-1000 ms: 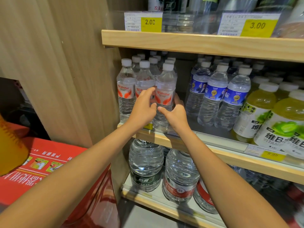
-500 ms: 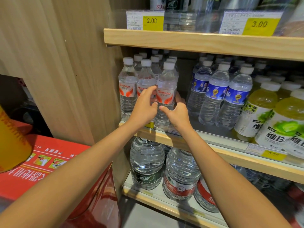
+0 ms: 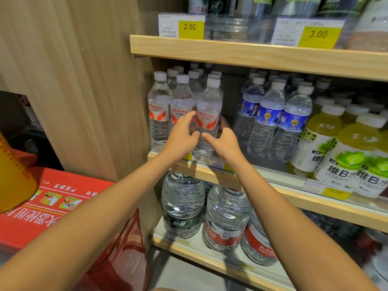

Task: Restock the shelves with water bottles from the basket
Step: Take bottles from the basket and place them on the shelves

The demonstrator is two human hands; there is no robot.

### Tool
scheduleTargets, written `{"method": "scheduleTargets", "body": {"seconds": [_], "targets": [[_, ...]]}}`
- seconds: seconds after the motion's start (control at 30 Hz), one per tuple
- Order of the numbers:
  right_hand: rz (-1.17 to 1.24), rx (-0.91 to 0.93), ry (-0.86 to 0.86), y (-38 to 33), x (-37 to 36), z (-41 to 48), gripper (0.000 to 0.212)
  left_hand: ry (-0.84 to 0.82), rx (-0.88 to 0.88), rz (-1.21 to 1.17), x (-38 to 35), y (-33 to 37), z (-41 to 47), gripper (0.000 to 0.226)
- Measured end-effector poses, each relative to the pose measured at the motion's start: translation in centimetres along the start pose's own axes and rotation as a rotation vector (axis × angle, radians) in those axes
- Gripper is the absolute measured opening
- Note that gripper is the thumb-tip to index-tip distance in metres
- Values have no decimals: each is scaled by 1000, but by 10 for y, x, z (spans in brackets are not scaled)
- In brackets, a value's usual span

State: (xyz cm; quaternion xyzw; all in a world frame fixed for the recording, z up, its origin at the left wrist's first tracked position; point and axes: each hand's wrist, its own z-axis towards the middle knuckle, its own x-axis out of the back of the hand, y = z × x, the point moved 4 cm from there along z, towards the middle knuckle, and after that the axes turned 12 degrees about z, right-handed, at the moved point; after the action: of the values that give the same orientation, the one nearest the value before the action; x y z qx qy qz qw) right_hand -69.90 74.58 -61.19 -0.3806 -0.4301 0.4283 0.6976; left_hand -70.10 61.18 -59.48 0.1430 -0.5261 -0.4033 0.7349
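Clear Wahaha water bottles with white caps and red-orange labels stand in rows at the left end of the middle shelf. Both hands are on the front right Wahaha bottle, which stands upright on the shelf. My left hand holds its left side, index finger pushed in between it and the middle front bottle, thumb on its front. My right hand curls round its right side, fingers behind it, thumb in front. No basket is in view.
Blue-labelled water bottles and yellow vitamin drinks fill the shelf to the right. Large 5L water jugs stand on the lower shelf. A wooden side panel closes the left; a red carton and yellow object sit beside it.
Both hands stay on the same front bottle with almost no movement; the view has shifted only slightly.
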Motion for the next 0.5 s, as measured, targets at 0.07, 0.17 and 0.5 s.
{"method": "scheduleTargets", "body": {"seconds": [0.07, 0.17, 0.5], "targets": [[-79, -8, -16, -2, 3, -4, 65, -7, -24, 57, 2, 1, -2, 60], [-277, 5, -20, -3, 10, -14, 58, -14, -64, 311, 2, 2, -13, 60], [-1000, 285, -85, 13, 32, -74, 47, -19, -176, 970, -32, -14, -70, 43]]}}
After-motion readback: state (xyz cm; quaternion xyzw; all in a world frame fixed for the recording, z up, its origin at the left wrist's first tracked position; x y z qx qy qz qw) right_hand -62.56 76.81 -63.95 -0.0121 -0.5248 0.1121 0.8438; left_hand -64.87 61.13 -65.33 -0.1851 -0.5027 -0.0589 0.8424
